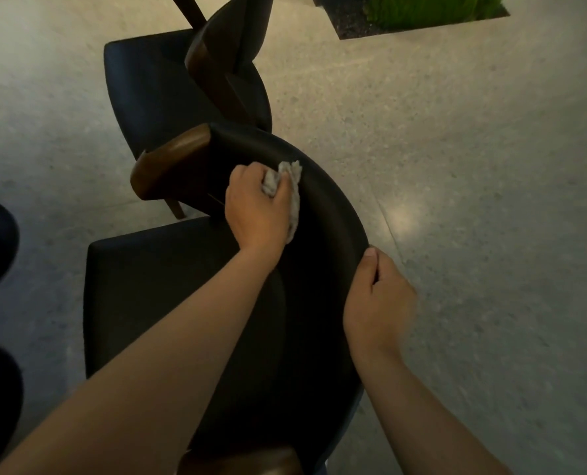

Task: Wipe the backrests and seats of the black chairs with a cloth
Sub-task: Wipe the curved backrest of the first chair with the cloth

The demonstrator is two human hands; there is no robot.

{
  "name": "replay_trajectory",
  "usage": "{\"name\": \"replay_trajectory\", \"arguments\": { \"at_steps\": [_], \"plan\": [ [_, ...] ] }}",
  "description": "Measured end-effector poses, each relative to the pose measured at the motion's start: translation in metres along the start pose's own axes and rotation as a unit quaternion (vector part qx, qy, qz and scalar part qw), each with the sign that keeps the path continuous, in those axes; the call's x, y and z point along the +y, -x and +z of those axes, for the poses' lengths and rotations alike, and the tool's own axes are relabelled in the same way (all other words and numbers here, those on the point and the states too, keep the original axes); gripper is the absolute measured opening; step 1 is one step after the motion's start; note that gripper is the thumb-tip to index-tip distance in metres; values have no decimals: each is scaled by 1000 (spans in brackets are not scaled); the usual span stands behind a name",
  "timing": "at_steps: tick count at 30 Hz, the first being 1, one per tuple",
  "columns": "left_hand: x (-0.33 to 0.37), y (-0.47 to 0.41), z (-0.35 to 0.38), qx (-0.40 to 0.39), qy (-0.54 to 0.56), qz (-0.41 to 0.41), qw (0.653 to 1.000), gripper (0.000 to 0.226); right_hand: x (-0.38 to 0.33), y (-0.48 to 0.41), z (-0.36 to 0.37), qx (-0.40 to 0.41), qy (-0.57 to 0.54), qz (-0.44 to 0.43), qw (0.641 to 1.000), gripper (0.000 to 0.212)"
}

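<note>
The left hand (pixel 257 207) grips a bunched grey cloth (pixel 272 182), fingers curled round the wad, and presses it against the inner face of the near chair's backrest (pixel 329 217). It sits just below the top edge, toward the far end of the curve, near the wooden arm (pixel 168 159). A loose tail of cloth hangs from under the hand along the padding. Bunching it this way likely gives a firm pad to push with.

The right hand (pixel 379 296) pinches the backrest's top edge on the nearer right part of the curve, with the thumb laid along the edge and the fingers curled over the outer side. This is probably to steady the chair against the push of the wiping hand.

The seat (pixel 155 286) lies under the left forearm, its left edge and far-left corner showing. The cloth is nowhere on it, so I judge the backrest to be the part in hand.

A second black chair (pixel 148 87) stands just beyond the near one on the speckled floor (pixel 473 166). Whether the two touch I cannot tell.

No brand, label or writing can be read on the chairs or the cloth.
</note>
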State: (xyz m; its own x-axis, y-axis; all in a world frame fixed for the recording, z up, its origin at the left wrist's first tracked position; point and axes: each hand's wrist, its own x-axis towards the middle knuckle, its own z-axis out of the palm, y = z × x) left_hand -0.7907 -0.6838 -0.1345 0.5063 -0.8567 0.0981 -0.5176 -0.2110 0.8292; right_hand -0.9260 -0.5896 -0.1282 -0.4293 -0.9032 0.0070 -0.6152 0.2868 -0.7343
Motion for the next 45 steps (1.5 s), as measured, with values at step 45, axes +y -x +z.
{"name": "replay_trajectory", "arguments": {
  "at_steps": [45],
  "plan": [
    [-102, 48, 35, -55, 67, -173, 981, 8, 2, -2, -1, 4, -50, -42, 998, 46]
  ]
}}
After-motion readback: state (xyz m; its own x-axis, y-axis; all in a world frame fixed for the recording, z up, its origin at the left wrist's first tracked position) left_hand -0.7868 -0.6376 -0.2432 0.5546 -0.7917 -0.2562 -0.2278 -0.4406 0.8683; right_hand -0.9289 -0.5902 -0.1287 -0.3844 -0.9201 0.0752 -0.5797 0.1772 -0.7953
